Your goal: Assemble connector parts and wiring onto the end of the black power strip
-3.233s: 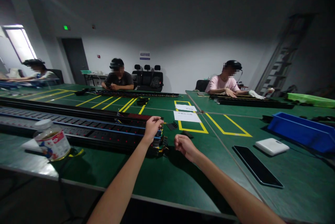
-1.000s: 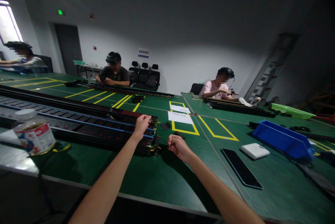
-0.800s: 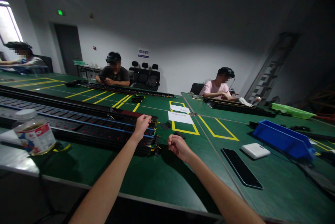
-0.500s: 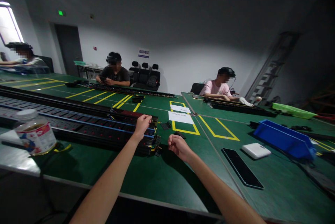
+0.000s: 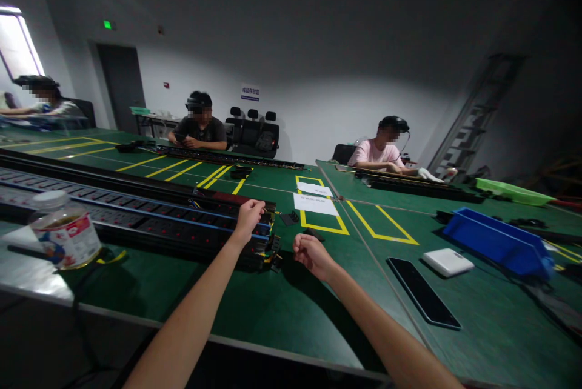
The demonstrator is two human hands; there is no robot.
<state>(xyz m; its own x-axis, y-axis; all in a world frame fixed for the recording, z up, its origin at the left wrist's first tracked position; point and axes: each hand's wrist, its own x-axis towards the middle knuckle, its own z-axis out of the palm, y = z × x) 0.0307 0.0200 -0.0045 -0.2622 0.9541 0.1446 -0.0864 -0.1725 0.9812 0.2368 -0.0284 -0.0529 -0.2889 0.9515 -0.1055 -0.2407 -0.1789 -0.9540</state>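
Over the right end of a long black slotted assembly, my left hand is closed in a pinch; what is in the fingers, if anything, is too small to make out. Blue strips run along the assembly, with red dots between them, and yellow wires and small black connectors stick out at its end. Just right of those connectors, my right hand is held above the table with its fingers curled in. Whatever those fingers hold, if anything, is hidden. Small black parts lie beyond the hands.
A lidded plastic jar stands at the left. To the right are a dark phone, a white box and a blue bin. Paper sheets lie ahead on the green table. Several people sit across it.
Both hands keep nearly the same pose and place. The whole view has shifted very slightly.
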